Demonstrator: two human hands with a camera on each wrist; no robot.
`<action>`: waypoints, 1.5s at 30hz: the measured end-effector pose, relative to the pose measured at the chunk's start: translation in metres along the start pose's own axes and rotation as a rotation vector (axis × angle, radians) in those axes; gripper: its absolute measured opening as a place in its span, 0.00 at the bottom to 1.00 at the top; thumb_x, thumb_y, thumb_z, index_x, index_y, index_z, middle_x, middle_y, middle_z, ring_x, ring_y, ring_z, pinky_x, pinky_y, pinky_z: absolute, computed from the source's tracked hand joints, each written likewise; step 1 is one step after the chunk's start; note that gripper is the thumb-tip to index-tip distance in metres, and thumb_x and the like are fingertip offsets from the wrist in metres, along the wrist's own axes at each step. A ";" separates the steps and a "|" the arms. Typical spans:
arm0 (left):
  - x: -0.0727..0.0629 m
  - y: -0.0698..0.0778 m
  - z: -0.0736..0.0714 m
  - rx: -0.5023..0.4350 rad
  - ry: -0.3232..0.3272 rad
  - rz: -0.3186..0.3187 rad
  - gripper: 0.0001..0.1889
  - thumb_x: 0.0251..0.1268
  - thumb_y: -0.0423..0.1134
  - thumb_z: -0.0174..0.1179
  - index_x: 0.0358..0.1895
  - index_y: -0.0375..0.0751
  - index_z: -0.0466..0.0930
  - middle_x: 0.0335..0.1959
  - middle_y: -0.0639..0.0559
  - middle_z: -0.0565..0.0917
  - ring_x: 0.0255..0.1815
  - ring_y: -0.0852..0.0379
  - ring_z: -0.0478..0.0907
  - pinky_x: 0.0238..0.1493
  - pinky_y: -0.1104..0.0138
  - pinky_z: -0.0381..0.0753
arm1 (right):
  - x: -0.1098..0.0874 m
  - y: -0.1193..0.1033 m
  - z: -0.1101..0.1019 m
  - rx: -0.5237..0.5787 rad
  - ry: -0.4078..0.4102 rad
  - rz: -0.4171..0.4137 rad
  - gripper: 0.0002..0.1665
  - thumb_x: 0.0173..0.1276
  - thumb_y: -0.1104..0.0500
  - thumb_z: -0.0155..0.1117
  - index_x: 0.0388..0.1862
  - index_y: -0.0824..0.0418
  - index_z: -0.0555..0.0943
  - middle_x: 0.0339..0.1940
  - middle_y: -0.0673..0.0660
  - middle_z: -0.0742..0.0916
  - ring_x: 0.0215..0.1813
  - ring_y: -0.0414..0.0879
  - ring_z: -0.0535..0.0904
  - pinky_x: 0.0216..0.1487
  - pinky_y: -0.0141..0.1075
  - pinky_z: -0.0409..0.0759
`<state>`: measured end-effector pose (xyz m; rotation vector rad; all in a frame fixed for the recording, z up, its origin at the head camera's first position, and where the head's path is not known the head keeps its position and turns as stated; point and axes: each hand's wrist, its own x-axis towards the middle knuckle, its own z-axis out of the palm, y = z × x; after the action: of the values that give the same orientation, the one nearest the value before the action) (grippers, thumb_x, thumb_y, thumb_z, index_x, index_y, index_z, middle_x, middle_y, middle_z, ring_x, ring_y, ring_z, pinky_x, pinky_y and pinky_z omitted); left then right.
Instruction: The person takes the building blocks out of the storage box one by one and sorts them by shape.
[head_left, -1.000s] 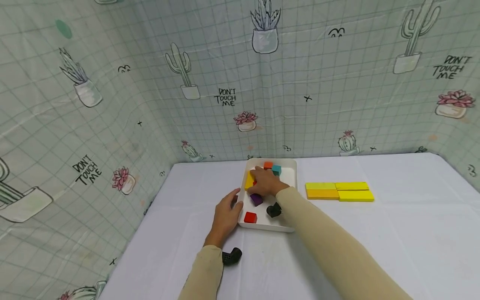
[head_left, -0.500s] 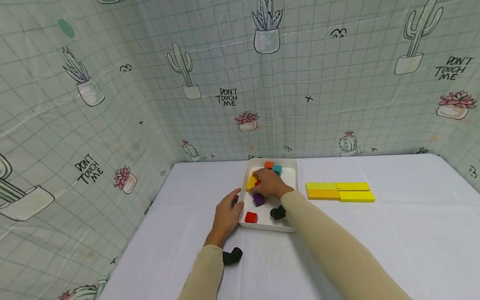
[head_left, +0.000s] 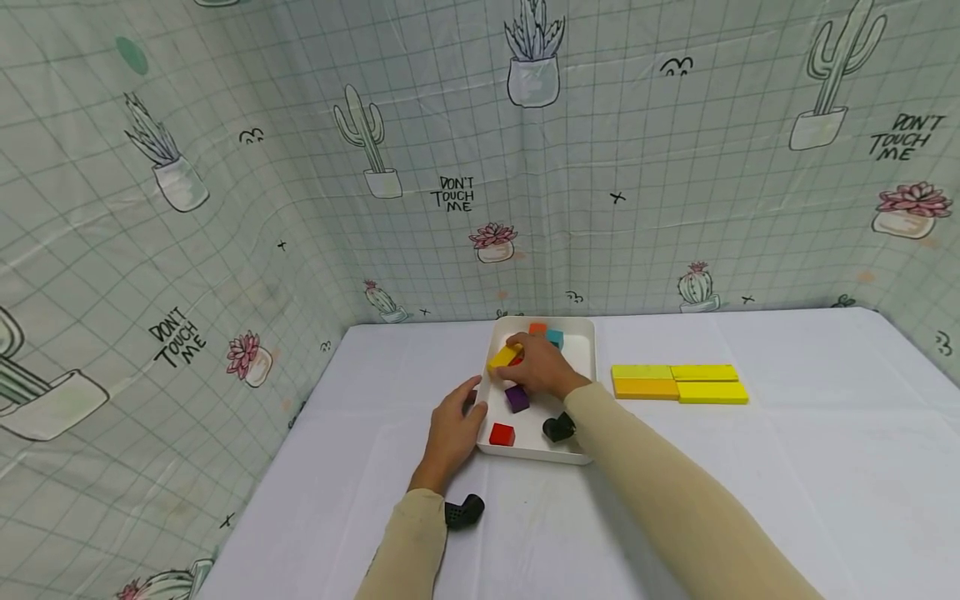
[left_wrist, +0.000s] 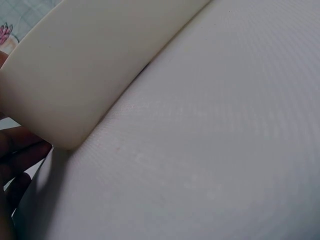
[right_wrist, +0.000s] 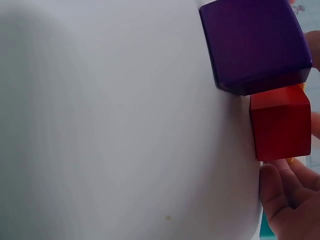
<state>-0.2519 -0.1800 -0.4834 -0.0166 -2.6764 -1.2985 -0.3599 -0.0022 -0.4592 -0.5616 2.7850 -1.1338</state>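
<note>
A white tray (head_left: pixel 536 452) holds several coloured blocks. In the head view my right hand (head_left: pixel 542 367) is inside it, pinching a yellow block (head_left: pixel 504 357) that stands tilted. Beneath that hand sits a red block (right_wrist: pixel 281 125), close beside a purple block (right_wrist: pixel 255 42) in the right wrist view. Another red block (head_left: pixel 502 434) lies at the tray's near left corner. My left hand (head_left: pixel 453 425) holds the tray's left side. In the left wrist view its fingers (left_wrist: pixel 22 150) show at the tray's corner, partly hidden by the wall.
Yellow and orange-yellow flat blocks (head_left: pixel 678 384) lie together right of the tray. An orange block (head_left: pixel 537 329) and a teal block (head_left: pixel 555 337) sit at the tray's far end. A black device (head_left: pixel 465 512) is beside the left wrist, and a dark one (head_left: pixel 558 427) shows by the right sleeve.
The yellow block has tilted up from lying along the tray's left wall and is now between my right fingers. My left hand and the tray have hardly moved.
</note>
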 end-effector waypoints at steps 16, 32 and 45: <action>0.003 0.013 0.001 -0.012 -0.009 0.065 0.24 0.73 0.38 0.55 0.71 0.46 0.72 0.57 0.45 0.83 0.65 0.47 0.74 0.70 0.48 0.66 | -0.010 -0.010 -0.021 0.129 0.061 0.027 0.40 0.60 0.44 0.73 0.68 0.58 0.73 0.64 0.65 0.67 0.50 0.53 0.77 0.56 0.42 0.79; 0.002 0.013 -0.001 -0.019 -0.013 0.012 0.25 0.74 0.41 0.54 0.72 0.49 0.71 0.61 0.46 0.80 0.67 0.47 0.72 0.71 0.45 0.64 | -0.051 -0.012 -0.055 0.226 0.198 0.024 0.43 0.60 0.36 0.72 0.68 0.58 0.77 0.61 0.61 0.71 0.61 0.57 0.76 0.56 0.47 0.82; -0.007 0.010 0.003 -0.020 -0.002 -0.029 0.25 0.74 0.40 0.54 0.73 0.49 0.70 0.61 0.45 0.80 0.67 0.45 0.72 0.69 0.44 0.66 | -0.093 0.002 -0.062 0.301 0.302 0.000 0.43 0.63 0.40 0.72 0.69 0.64 0.76 0.62 0.62 0.72 0.59 0.59 0.75 0.57 0.46 0.82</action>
<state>-0.2443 -0.1709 -0.4780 0.0180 -2.6752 -1.3339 -0.2867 0.0738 -0.4214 -0.3870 2.7602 -1.7262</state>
